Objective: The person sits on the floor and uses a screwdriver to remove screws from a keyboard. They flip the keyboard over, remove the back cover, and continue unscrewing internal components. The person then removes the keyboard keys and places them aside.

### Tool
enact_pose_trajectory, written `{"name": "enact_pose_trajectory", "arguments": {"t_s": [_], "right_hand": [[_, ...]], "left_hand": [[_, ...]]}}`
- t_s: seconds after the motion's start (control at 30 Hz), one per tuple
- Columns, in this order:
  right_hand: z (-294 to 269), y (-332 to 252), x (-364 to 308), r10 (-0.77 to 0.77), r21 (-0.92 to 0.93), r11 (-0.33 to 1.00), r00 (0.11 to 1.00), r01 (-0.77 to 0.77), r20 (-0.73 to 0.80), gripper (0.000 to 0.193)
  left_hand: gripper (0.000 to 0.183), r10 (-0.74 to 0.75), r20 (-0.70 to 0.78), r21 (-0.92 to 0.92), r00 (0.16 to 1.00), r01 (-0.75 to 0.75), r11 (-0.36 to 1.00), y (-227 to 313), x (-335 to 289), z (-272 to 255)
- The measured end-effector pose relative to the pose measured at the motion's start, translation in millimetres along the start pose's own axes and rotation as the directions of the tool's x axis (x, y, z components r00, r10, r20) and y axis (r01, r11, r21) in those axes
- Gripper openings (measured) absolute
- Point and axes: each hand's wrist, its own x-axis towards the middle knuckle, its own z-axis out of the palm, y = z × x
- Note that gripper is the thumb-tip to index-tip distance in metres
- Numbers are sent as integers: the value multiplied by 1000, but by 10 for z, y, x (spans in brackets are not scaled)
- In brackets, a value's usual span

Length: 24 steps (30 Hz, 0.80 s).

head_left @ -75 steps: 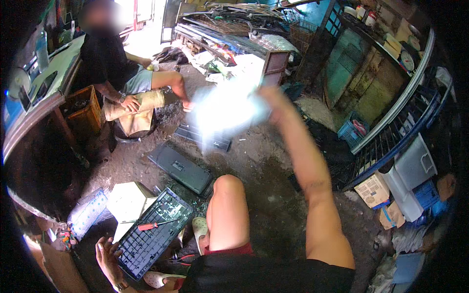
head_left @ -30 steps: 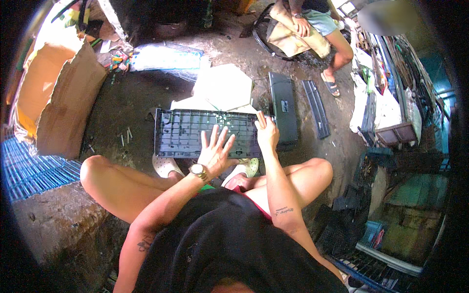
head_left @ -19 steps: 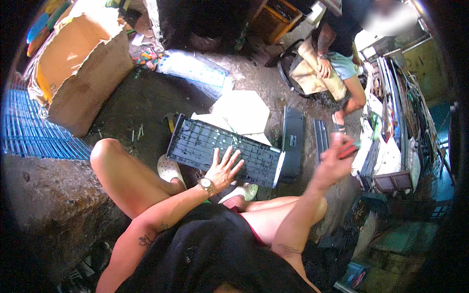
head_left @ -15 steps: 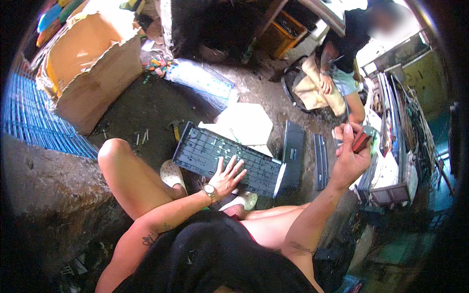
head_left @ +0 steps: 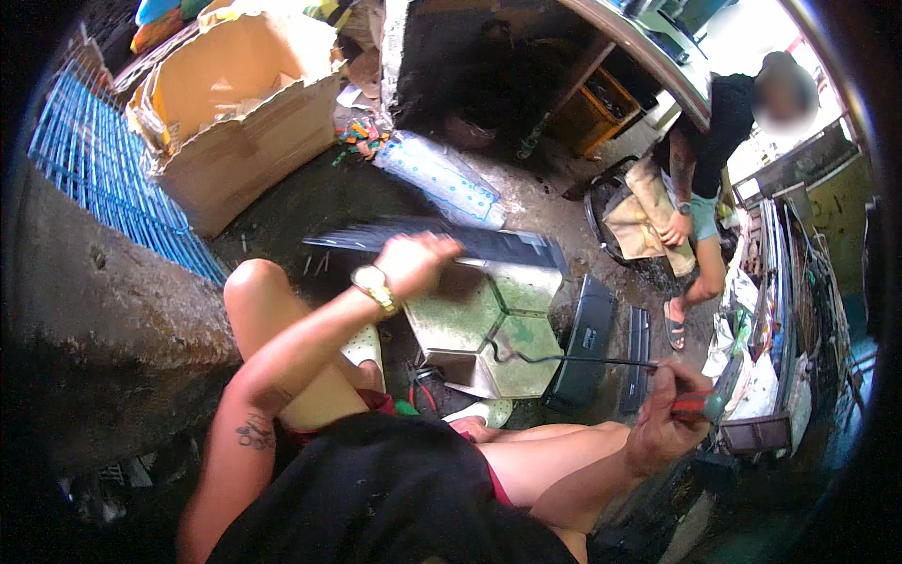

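My left hand point(head_left: 418, 266) is closed on the near edge of a black keyboard panel point(head_left: 507, 246), which is tilted up almost edge-on and smeared by motion. In my right hand point(head_left: 662, 423) is a screwdriver-like tool point(head_left: 700, 406) with a red and green handle. Its long thin dark shaft points left, looks wavy toward the tip, and passes over the hexagonal pale slabs point(head_left: 456, 315) on the floor between my feet. Red-handled pliers point(head_left: 425, 387) lie beside the slabs, near my left foot.
Two dark plastic panels lie right of the slabs, a wider one point(head_left: 583, 343) and a narrow one point(head_left: 637, 362). A large cardboard box point(head_left: 254, 141), a blue wire rack point(head_left: 113, 169) and a clear plastic roll point(head_left: 442, 179) stand farther off. Another person point(head_left: 719, 122) bends over a sack point(head_left: 644, 211).
My left hand has lifted the keyboard panel away from my feet and tipped it up, uncovering the slabs and pliers. My right hand has lowered, its tool now pointing left.
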Motion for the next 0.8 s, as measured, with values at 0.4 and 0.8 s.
{"name": "enact_pose_trajectory", "arguments": {"t_s": [0.4, 0.8], "right_hand": [[2095, 372, 717, -22, -232, 953, 808, 195, 589, 30], [2026, 906, 730, 268, 44, 929, 749, -368, 606, 33]], "left_hand": [[35, -463, -836, -397, 295, 258, 881, -973, -394, -1989], [28, -216, -668, -310, 712, -3, 951, -177, -340, -1522]]}}
